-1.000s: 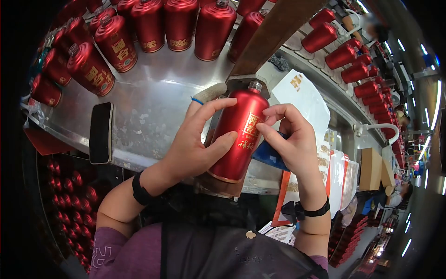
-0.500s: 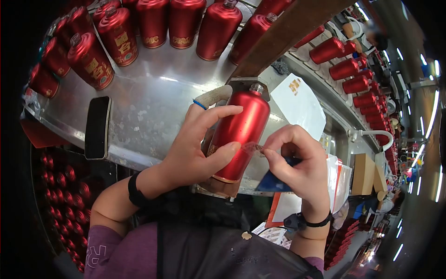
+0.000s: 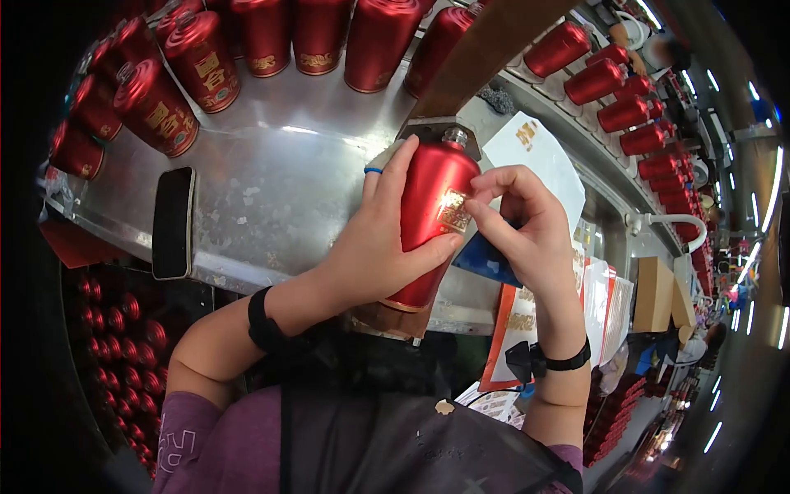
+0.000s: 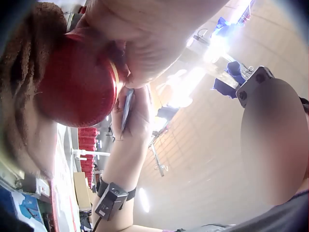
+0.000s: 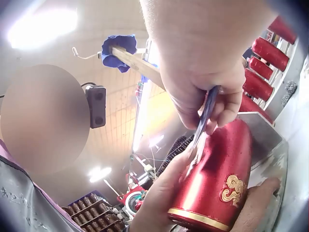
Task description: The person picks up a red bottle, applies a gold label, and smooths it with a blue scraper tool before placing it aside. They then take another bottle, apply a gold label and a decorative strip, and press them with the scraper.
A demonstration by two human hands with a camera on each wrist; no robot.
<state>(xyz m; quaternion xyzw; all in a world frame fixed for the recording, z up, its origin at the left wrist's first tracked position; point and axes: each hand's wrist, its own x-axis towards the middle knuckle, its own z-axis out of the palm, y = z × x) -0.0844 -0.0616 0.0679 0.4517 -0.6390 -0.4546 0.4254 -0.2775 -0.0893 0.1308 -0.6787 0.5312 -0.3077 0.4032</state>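
Observation:
A red metallic bottle (image 3: 436, 177) with a clear neck lies tilted on a brown support in front of the person. My left hand (image 3: 374, 243) grips it from the left, with the thumb across the front. A beige finger cover (image 3: 383, 156) with a blue band is on one left finger. Gold characters (image 3: 453, 206) show on the bottle's front. Right beside them are the thumb and fingertips of my right hand (image 3: 531, 235), which holds a blue flat piece (image 3: 485, 259) against its palm. In the right wrist view, a gold cloud emblem (image 5: 233, 188) is on the bottle's side.
Red bottles (image 3: 202, 62) stand along the back of the metal table (image 3: 255, 173). A phone (image 3: 174, 222) lies at the left edge. White sheets (image 3: 535, 165) with gold labels lie on the right, by a rail of more bottles (image 3: 597, 80). A brown beam (image 3: 485, 49) slants overhead.
The right hand drew a clear film away to the lower right, then came back up against the bottle. The bottle's front, plain red half a second ago, now shows gold characters.

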